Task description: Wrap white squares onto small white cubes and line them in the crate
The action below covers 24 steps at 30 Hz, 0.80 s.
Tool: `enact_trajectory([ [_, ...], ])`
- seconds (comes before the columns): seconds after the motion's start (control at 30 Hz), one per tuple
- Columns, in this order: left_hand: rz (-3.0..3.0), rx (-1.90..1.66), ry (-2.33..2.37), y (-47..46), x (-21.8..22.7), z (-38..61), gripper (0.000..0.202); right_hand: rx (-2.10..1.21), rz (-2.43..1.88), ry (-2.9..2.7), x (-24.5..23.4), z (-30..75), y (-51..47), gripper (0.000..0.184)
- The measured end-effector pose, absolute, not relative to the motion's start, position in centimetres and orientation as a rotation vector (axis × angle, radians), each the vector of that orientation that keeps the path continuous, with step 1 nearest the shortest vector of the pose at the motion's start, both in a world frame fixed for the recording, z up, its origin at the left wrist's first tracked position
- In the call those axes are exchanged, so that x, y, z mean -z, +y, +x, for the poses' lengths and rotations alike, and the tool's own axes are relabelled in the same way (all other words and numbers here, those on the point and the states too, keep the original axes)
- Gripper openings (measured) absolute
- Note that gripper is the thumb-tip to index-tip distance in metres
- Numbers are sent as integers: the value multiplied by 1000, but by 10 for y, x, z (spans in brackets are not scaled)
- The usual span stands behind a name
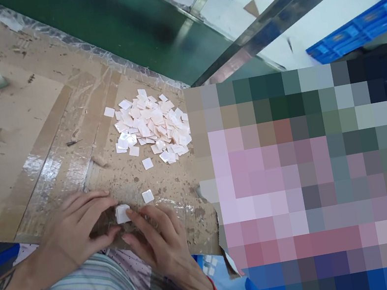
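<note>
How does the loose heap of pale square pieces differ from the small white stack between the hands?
The loose heap of pale square pieces is wide and jumbled; the small white stack is compact and neater. The heap lies farther off; the stack sits between left hand and right hand. Both show pale squares.

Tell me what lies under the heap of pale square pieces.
Brown cardboard shows around the visible edges of the heap. What lies directly beneath is covered and cannot be seen.

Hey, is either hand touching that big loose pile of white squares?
No, the left hand and right hand are at a small stack, clearly apart from the loose pile.
</note>
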<state>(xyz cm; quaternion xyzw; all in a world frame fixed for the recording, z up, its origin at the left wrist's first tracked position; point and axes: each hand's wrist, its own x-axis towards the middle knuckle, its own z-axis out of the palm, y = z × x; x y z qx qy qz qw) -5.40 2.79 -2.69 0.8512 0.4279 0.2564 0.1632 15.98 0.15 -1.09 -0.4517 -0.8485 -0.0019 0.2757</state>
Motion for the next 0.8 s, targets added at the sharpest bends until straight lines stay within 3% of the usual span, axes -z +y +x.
enact_trajectory([
  [0.33,2378,-810,1261,28,29,-50,19,80,-1154,-2286,10,152,2,25],
  [0.8,2354,-836,1146,21,28,-48,13,-188,-1207,-2302,-8,146,9,21],
])
